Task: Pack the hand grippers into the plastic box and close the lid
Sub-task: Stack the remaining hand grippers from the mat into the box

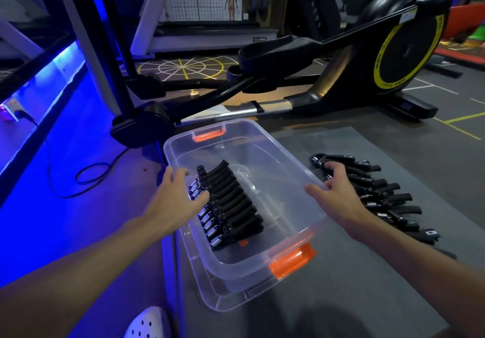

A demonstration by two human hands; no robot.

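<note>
Elliptical trainer (404,51) beyond plastic box (286,151)

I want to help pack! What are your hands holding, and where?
The left hand and the right hand hold the clear box by the rims of its long sides, thumbs inside, one hand on each side.

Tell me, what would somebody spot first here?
A clear plastic box with orange latches sits in the middle, a row of black hand grippers inside. The left hand and the right hand hold its sides. More loose grippers lie on the grey mat to its right.
</note>
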